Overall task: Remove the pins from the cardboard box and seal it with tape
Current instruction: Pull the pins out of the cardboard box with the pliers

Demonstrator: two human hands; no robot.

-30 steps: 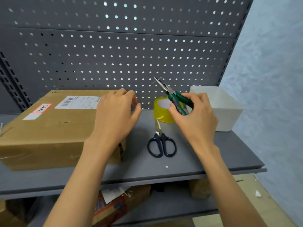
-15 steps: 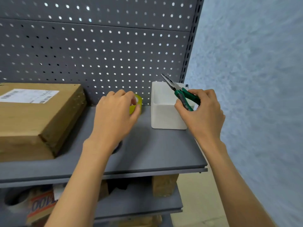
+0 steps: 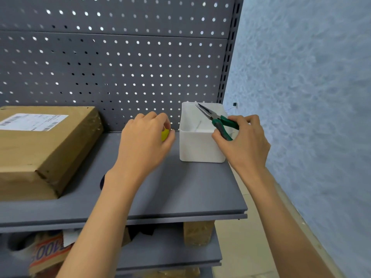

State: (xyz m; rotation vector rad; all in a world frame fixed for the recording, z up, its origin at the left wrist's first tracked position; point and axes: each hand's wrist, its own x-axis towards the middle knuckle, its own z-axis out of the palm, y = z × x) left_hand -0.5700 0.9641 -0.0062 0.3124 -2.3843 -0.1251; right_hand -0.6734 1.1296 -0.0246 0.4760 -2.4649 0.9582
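The head view looks down on a grey shelf (image 3: 180, 189) backed by a grey board full of small holes (image 3: 120, 63), with a blue wall (image 3: 305, 77) on the right.

The right hand (image 3: 246, 146) grips a pair of pliers (image 3: 217, 120) by the green handles, fingers and thumb curled round them. The handles stand apart and the dark nose is slightly parted. It points up and to the left, over the open top of a white tub (image 3: 197, 149) that stands at the right end of the shelf, close to the board. Inside the tub a thin pale sliver lies against the far wall; it is too faint to tell what it is.

The left hand (image 3: 145, 141) hovers just left of the tub, fingers curled and pressed together. A bit of the yellow tape roll (image 3: 165, 134) shows past the knuckles. Whether the fingers touch the roll or hold anything cannot be told.

The cardboard box (image 3: 46, 149) lies on the left of the shelf, well apart from both hands, with a white shipping label (image 3: 34, 121) on its top face. Any pins in it are too small to make out.

On the lower shelf (image 3: 170, 251) sit a brown block (image 3: 197, 232) and a printed packet (image 3: 48, 255)
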